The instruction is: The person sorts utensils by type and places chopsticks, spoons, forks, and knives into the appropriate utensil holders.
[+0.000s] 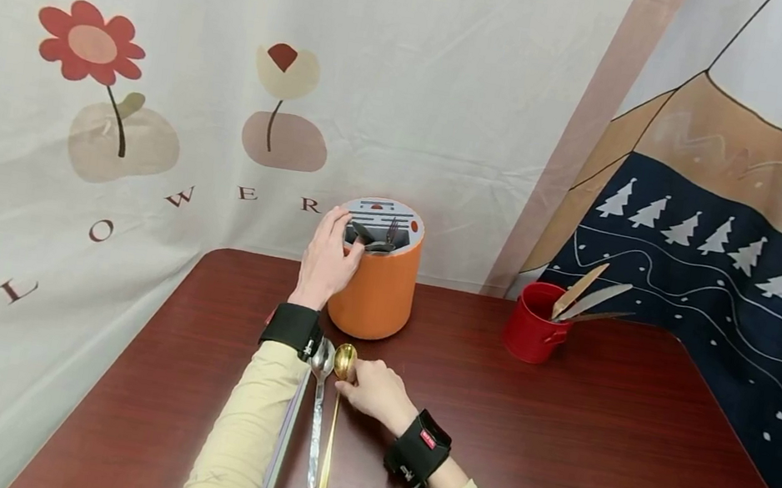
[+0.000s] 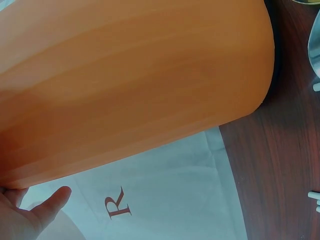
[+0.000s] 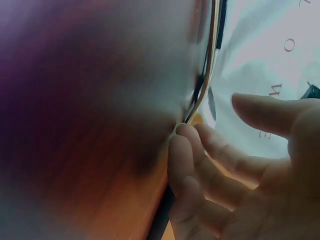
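An orange cylindrical holder [image 1: 371,300] stands at the back middle of the table, with a fork [image 1: 391,231] and dark utensils [image 1: 380,247] in its top opening. My left hand [image 1: 330,258] touches its upper left rim, beside a dark utensil; the fingertips are partly hidden. In the left wrist view, only part of my left hand [image 2: 30,212] shows, against the holder's edge. On the table lie a gold spoon [image 1: 345,362] and a silver spoon [image 1: 324,360], side by side. My right hand [image 1: 379,394] touches the gold spoon near its bowl; its thumb [image 3: 265,112] stands apart from the other fingers.
Pale long handles or sticks [image 1: 283,439] lie beside the silver spoon, partly under my left sleeve. A red pot [image 1: 533,329] with several wooden and metal utensils stands at the back right. Printed cloth hangs behind the dark red-brown table [image 1: 555,463].
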Demonstrator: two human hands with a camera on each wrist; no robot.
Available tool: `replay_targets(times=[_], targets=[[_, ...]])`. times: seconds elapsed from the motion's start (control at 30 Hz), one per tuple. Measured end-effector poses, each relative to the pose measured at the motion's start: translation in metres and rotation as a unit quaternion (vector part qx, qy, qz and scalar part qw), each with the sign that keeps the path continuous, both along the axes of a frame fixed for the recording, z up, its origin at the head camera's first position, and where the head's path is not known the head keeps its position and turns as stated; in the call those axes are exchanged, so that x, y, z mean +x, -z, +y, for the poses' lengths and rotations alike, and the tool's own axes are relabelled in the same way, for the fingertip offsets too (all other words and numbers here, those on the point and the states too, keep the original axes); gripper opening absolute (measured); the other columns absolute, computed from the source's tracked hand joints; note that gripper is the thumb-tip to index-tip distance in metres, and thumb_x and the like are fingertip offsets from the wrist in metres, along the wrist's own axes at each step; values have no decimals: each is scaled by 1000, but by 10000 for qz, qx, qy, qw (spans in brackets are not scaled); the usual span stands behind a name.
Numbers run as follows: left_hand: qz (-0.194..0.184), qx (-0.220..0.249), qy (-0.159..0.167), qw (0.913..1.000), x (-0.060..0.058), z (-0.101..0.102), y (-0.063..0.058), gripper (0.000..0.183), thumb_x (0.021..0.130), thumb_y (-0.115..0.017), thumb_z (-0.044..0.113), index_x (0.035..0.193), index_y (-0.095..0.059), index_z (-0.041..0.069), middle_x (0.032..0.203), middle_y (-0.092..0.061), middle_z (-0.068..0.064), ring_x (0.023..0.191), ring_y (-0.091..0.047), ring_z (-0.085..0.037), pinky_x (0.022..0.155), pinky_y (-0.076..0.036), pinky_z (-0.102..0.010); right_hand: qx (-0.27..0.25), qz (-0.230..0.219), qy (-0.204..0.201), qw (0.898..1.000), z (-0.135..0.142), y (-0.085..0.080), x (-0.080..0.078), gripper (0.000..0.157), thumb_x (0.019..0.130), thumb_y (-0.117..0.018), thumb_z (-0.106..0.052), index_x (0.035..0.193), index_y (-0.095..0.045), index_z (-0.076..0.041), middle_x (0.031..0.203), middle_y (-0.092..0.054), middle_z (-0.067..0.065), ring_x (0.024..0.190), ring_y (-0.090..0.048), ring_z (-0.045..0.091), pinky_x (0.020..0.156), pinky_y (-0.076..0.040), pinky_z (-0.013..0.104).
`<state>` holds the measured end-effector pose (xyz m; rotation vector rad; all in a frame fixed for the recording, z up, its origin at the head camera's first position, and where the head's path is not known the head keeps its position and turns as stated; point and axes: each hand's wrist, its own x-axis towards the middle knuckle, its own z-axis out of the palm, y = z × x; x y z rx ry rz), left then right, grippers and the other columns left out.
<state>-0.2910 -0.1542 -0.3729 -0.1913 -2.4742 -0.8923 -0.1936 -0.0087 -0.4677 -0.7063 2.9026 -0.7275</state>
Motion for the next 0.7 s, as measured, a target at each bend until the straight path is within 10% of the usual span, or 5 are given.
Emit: replay_targets(times=[0.23,0.7], targets=[[54,19,21,10000,1,1,0,51,97,-46,28,142,-41,6,152,-34,-10,145,-28,-23,107,-39,-47,629,-201,229,9976,-13,0,5,46,84,-67,-40,49,-48,-19,54,-49,-3,53,-57,17,43,-35,30],[53,18,6,10000,1,0,0,51,97,-45,28,142,-41,6,152,-33,-9,145,-27,-23,106,-40,-48,1179,-178,476,9917,-23,-4,4,30,76,-71,-28,55,-54,-14,75,-66,10,66,-64,28,48,-45,37]])
